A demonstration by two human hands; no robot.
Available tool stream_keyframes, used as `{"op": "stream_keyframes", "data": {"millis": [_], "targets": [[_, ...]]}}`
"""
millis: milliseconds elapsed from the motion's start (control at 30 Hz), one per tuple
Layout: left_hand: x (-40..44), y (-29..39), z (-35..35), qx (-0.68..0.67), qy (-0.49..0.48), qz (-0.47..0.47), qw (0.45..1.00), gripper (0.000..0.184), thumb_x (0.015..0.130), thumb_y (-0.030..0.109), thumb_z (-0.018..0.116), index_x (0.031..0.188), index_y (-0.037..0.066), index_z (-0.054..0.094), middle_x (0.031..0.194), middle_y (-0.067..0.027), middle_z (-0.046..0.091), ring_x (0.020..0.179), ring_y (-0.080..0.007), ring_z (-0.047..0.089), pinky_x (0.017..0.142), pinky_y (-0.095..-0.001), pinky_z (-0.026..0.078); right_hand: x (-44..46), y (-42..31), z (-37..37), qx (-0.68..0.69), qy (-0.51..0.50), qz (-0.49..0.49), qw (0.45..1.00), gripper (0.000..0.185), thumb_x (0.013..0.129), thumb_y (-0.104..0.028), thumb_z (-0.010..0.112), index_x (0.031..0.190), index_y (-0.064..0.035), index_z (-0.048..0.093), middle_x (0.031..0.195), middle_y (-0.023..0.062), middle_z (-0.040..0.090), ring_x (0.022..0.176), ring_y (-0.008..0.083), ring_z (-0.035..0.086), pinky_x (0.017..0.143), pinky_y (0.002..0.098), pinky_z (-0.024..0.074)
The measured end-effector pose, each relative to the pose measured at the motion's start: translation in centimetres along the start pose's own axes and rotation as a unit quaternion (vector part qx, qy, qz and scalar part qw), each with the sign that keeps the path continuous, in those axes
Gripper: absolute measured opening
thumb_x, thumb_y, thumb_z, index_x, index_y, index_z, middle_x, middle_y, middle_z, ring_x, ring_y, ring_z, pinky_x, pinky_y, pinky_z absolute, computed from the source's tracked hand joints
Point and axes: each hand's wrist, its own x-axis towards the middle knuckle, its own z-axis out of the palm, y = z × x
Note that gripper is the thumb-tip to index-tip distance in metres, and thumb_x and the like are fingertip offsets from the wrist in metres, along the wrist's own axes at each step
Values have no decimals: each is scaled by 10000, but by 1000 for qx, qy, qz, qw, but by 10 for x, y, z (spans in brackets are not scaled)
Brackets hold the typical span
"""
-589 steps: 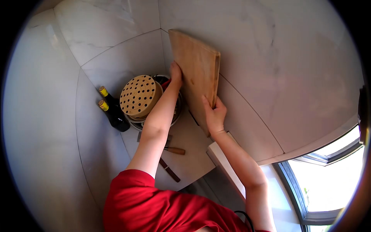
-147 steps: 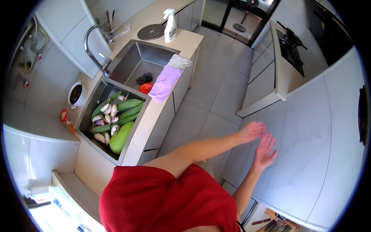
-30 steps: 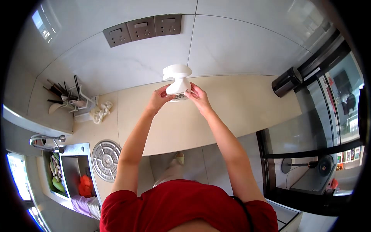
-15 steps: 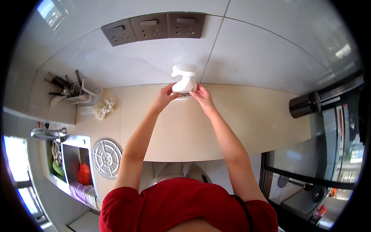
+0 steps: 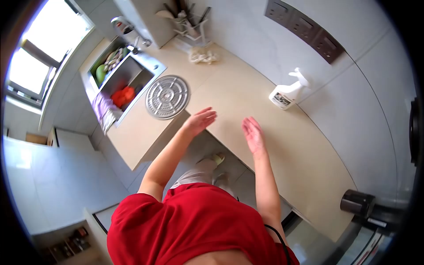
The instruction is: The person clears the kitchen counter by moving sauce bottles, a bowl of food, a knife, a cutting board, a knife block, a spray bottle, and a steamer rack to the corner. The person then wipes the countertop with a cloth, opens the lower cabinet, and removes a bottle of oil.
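My left hand [image 5: 200,121] is held out empty near the counter's inner corner, just right of the round perforated metal disc [image 5: 168,97]. Its fingers are stretched out. To the right, my right hand [image 5: 253,134] is raised over the counter's front part, fingers extended and nothing in them. The white spray bottle [image 5: 285,95] stands upright against the wall on the beige counter [image 5: 304,150], beyond my right hand and apart from both hands.
A double sink [image 5: 143,78] at upper left holds vegetables and a red-orange bag [image 5: 123,96], with a purple cloth [image 5: 103,108] over its edge. A utensil rack [image 5: 192,28], crumpled pale item [image 5: 203,55], wall sockets [image 5: 304,27] and black cylinder [image 5: 357,202] are also around.
Both hands have let go of the spray bottle, which now stands by the wall, and have drawn back with fingers spread. The view has turned toward the sink and window.
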Motion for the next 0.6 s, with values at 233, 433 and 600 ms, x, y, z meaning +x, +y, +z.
{"op": "stream_keyframes", "data": {"millis": [233, 433, 600], "targets": [[-75, 105, -139, -126, 155, 185, 962, 364, 845, 35, 567, 1189, 40, 448, 1078, -161, 569, 1041, -275, 558, 903, -367, 482, 27, 71, 105, 11, -113, 180, 977, 427, 900, -47, 459, 1296, 30, 320, 1208, 197, 464, 1123, 265, 483, 984, 374, 412], [-70, 171, -203, -122, 273, 184, 937, 413, 868, 96, 551, 1261, 48, 436, 1275, -121, 440, 1236, -261, 370, 1015, -377, 343, 62, 134, 170, -41, -78, 212, 973, 485, 900, -73, 457, 1331, 35, 262, 1352, 257, 287, 1227, 327, 364, 990, 410, 385], [-41, 218, -240, 5, 291, 172, 941, 393, 860, 174, 583, 1217, 44, 484, 1279, -93, 453, 1211, -253, 387, 1029, -384, 305, 61, 170, 207, -138, 24, 237, 961, 513, 899, -117, 455, 1342, 15, 233, 1357, 264, 274, 1217, 366, 357, 958, 459, 398]]}}
